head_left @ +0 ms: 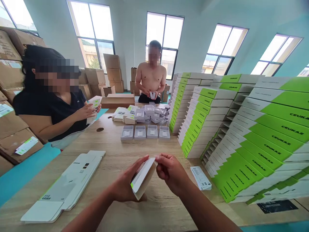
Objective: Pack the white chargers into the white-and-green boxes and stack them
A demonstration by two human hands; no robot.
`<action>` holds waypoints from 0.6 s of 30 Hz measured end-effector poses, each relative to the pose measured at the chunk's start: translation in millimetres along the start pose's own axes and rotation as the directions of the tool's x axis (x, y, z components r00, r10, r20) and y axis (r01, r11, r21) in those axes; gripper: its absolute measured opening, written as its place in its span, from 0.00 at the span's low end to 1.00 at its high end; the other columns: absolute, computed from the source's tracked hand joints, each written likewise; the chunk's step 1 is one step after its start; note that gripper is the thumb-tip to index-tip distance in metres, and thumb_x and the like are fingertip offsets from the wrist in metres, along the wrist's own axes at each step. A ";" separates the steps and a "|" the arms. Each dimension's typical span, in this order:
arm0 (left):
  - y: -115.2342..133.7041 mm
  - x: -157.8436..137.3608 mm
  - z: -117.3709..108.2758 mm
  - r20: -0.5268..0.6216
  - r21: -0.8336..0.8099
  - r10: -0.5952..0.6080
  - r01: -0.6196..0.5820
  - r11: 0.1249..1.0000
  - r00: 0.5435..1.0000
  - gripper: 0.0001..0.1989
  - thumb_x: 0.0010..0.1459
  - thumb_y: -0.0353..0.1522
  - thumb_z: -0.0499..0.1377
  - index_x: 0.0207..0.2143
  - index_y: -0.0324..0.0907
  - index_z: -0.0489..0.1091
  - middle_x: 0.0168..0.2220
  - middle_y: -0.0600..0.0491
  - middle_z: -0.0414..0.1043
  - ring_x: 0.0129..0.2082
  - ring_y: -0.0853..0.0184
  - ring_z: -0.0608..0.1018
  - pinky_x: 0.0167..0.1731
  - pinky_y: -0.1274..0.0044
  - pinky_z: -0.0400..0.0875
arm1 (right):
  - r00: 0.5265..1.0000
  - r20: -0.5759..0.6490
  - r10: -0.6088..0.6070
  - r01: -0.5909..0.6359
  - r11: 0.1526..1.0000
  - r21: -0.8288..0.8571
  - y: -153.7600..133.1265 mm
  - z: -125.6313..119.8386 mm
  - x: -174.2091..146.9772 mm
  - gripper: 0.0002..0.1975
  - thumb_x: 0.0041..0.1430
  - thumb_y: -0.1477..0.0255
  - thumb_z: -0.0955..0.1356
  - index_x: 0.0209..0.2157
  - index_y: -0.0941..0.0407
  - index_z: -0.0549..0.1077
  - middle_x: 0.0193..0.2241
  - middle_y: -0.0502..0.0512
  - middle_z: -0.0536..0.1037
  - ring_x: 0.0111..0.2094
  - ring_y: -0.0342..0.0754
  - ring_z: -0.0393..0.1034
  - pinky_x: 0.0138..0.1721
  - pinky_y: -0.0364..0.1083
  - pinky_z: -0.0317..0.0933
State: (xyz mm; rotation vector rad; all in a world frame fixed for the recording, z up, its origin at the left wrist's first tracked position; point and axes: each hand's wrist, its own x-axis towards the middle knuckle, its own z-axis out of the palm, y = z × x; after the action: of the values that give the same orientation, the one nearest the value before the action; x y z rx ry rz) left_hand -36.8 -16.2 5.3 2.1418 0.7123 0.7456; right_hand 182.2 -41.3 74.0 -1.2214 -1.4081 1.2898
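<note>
In the middle of the near table, my left hand (pixel 129 180) is wrapped round a small white and green carton (pixel 143 180), held tilted above the wood. My right hand (pixel 169 169) pinches the upper right edge of that carton, thumb and fingers closed on it. The carton's inside cannot be seen. To the left lies a pile of flat, unfolded cartons (pixel 70 183) with green edges. A short stack of printed cards (pixel 201 178) rests right of my right hand. Beyond my hands, several white trays (pixel 127 132) stand in a row, each with a small white item inside.
Tall stacks of green and white boxes (pixel 260 138) rise on the right. A heap of white trays (pixel 154 111) and flat cartons (pixel 124 113) sits further back. Two co-workers (pixel 151 77) handle cartons or parts across the table and at left. Cardboard boxes (pixel 14 129) are piled along the left.
</note>
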 end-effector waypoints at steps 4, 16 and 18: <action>-4.3 1.9 -2.3 0.019 0.062 0.048 -0.049 0.997 0.999 0.57 0.47 0.36 0.70 0.73 0.48 0.41 0.72 0.41 0.50 0.72 0.45 0.54 0.69 0.57 0.53 | 1.000 0.017 -0.016 0.021 0.945 -0.328 21.1 -10.0 42.1 0.28 0.69 0.50 0.56 0.31 0.56 0.72 0.21 0.49 0.71 0.18 0.41 0.61 0.20 0.42 0.59; -23.3 -6.7 -41.6 -0.144 0.179 0.029 -0.003 0.984 0.989 0.49 0.52 0.36 0.67 0.72 0.48 0.46 0.70 0.43 0.56 0.71 0.47 0.58 0.67 0.58 0.58 | 0.998 0.009 -0.069 0.030 0.312 -0.950 64.7 -39.4 83.4 0.21 0.64 0.72 0.67 0.57 0.62 0.72 0.60 0.71 0.72 0.61 0.63 0.64 0.61 0.56 0.54; -19.8 -5.5 -43.8 -0.164 0.181 0.010 0.020 0.983 0.986 0.46 0.53 0.37 0.65 0.71 0.47 0.49 0.70 0.43 0.57 0.70 0.47 0.60 0.67 0.57 0.58 | 0.991 0.115 -0.072 0.130 0.269 -0.954 69.5 -25.5 52.5 0.24 0.65 0.67 0.68 0.60 0.61 0.70 0.64 0.69 0.69 0.63 0.63 0.62 0.62 0.56 0.53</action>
State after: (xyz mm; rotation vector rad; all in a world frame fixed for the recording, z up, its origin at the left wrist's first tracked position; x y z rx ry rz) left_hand -75.8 11.5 12.4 2.2592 0.9025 0.8922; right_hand 206.4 14.2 6.3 -1.7982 -2.4150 0.1727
